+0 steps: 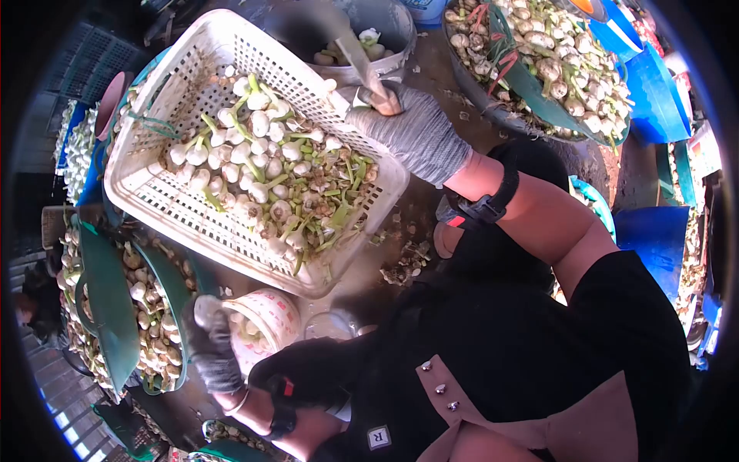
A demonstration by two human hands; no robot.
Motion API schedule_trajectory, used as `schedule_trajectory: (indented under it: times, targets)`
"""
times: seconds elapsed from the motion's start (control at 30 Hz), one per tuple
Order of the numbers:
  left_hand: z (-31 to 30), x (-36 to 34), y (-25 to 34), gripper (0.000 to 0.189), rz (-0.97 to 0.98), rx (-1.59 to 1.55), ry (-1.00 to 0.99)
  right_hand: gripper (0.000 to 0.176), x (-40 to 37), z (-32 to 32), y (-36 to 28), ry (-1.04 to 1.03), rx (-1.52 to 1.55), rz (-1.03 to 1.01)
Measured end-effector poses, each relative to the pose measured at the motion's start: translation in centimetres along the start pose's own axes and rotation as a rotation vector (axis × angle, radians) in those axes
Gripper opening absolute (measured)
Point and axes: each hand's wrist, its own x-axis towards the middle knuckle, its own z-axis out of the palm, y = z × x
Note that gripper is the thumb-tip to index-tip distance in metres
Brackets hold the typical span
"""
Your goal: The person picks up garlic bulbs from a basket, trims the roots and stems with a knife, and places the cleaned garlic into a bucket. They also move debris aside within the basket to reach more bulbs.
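While right hand [412, 127] grips a blade-like tool [359, 58], fingers wrapped round it, left hand [212, 350] is beside bucket [282, 314], fingers too blurred to tell; garlic [273, 168] piled toward crate [138, 173]'s lower-right edge.

Head camera: wide view, facing forward and down.
White crate [192, 223]: seen close, from above.
Wearer's torso [523, 339]: lower right.

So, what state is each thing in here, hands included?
Right hand: gloved, closed round tool
Tool: gripped, far end blurred
Left hand: gloved, blurred, grip unclear
Crate: partly filled
Garlic in crate: loose, some green-stemmed
Small bucket: partly filled
Grey bucket: partly filled
Basin: heaped with garlic
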Motion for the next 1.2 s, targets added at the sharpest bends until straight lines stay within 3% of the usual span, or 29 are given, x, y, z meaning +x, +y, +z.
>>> schedule_trajectory:
  times: [0.03, 0.07, 0.1, 0.17, 0.23, 0.3, 0.37, 0.43, 0.47, 0.57, 0.6, 0.63, 0.73, 0.83, 0.97, 1.03, 1.07, 1.1, 1.13, 1.17, 1.2]
  targets:
    - [-1.7, 0.4, -2.8, 0.041, -0.146, 0.024, -0.009, 0.021, 0.3, -0.4, 0.2, 0.020, 0.136, 0.002]
    - [-2.7, 0.3, -2.0, 0.037, -0.202, 0.289, 0.071, 0.022, 0.8, -0.2, 0.5, 0.019, 0.350, 0.047]
    - [-3.0, 0.4, -1.2, 0.036, -0.239, 0.450, 0.094, 0.022, 0.8, -0.4, 0.5, 0.026, 0.359, 0.052]
    - [-1.3, 1.8, -0.4, 0.035, -0.039, 0.185, 0.075, 0.022, 0.9, -1.0, 0.2, -0.002, 0.461, 0.222]
    - [3.9, 3.5, 3.5, 0.033, -0.033, -0.258, -0.049, 0.022, 1.4, -1.2, 0.5, -0.019, 0.423, 0.238]
    - [10.4, 6.0, 5.7, 0.032, 0.146, -0.161, -0.238, 0.019, 1.3, -1.5, -0.8, -0.034, 0.452, 0.404]
    - [17.1, 9.5, 7.4, 0.036, 0.196, -0.111, -0.495, 0.019, 1.1, -1.4, -0.5, -0.005, 0.522, 0.394]
    - [23.6, 11.8, 7.5, 0.035, 0.153, -0.170, -0.579, 0.019, 0.9, -1.7, 0.9, -0.047, 0.664, 0.258]
    - [27.0, 13.3, 6.8, 0.036, 0.118, -0.144, -0.606, 0.019, 1.3, -2.5, -0.5, -0.060, 0.551, 0.422]
    - [33.6, 15.7, 7.1, 0.041, -0.161, -0.329, -0.677, 0.020, 1.1, -2.7, 0.7, -0.033, 0.765, 0.427]
    - [40.0, 18.1, 1.3, 0.046, 0.173, -0.063, -0.538, 0.021, 1.3, -3.1, 0.0, -0.022, 0.635, 0.461]
    - [40.9, 18.1, 1.8, 0.049, 0.084, -0.018, -0.546, 0.021, 1.4, -3.3, 0.1, -0.019, 0.631, 0.461]
    - [44.2, 17.1, 1.6, 0.059, 0.008, -0.277, -0.462, 0.019, 1.7, -3.9, 0.6, -0.070, 0.715, 0.365]
    - [42.8, 16.6, 4.2, 0.060, 0.005, -0.211, -0.599, 0.018, 2.2, -3.8, -0.2, -0.028, 0.685, 0.451]
    - [42.9, 15.1, 2.4, 0.055, 0.129, -0.129, -0.727, 0.016, 2.4, -3.9, 0.4, -0.049, 0.584, 0.418]
    - [41.1, 14.1, 1.8, 0.050, 0.158, -0.102, -0.691, 0.020, 1.9, -3.6, 1.2, -0.113, 0.786, 0.478]
    - [38.4, 13.5, 3.0, 0.049, -0.023, -0.428, -0.752, 0.020, 1.7, -3.3, 2.0, -0.120, 0.791, 0.479]
    - [35.0, 12.7, 4.7, 0.047, -0.210, -0.756, -0.793, 0.021, 1.3, -2.9, 3.0, -0.140, 0.585, 0.314]
    - [30.5, 11.7, 7.6, 0.046, -0.197, -0.707, -0.789, 0.023, 0.9, -2.5, 3.5, -0.163, 0.383, 0.147]
    - [28.0, 10.8, 8.1, 0.047, -0.256, -0.707, -0.722, 0.023, 0.5, -2.1, 3.4, -0.183, 0.393, 0.142]
    - [26.3, 9.7, 8.0, 0.045, -0.212, -0.696, -0.671, 0.022, 0.1, -1.7, 3.1, -0.244, 0.087, 0.051]
